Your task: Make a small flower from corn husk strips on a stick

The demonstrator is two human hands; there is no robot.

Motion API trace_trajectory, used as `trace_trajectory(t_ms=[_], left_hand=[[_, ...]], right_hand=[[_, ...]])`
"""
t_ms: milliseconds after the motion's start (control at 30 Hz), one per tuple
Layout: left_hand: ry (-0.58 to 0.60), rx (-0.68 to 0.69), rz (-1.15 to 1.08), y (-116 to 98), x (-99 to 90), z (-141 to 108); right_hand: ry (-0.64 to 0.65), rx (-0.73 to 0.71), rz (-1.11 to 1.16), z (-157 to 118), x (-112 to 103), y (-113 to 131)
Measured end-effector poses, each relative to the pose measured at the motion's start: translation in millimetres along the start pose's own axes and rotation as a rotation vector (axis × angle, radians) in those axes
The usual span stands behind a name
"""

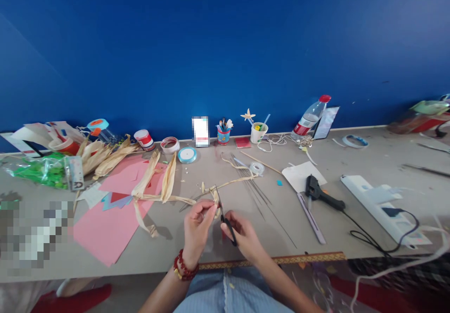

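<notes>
Grey surface, blue wall at twelve o'clock. Left hand: grip pinching husk piece. Right hand: grip wrapped round scissors. Pink paper at nine, power strip at three.

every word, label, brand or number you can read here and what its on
No text reads clearly.
Clear bottle, red label: too blurred to read.
Red and white tub: marks too small to read.
Tag by the green packet: too blurred.
Screen at the wall: pixelated.
</notes>
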State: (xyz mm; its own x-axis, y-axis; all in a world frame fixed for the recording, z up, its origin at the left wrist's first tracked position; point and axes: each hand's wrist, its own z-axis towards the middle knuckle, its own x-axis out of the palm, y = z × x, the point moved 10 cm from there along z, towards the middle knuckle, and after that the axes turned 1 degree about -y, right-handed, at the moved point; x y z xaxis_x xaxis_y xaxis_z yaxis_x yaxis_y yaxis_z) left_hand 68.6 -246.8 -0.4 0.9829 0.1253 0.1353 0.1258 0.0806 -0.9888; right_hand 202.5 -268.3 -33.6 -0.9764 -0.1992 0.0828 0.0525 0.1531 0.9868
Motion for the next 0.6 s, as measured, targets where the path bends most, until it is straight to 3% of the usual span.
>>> trace_trajectory(t_ms=[600], left_hand=[[-0.029, -0.051, -0.076, 4.0, -1.2, -1.1]], right_hand=[[0.006, 0.026, 0.017, -0.5, 2.9, -8.9]])
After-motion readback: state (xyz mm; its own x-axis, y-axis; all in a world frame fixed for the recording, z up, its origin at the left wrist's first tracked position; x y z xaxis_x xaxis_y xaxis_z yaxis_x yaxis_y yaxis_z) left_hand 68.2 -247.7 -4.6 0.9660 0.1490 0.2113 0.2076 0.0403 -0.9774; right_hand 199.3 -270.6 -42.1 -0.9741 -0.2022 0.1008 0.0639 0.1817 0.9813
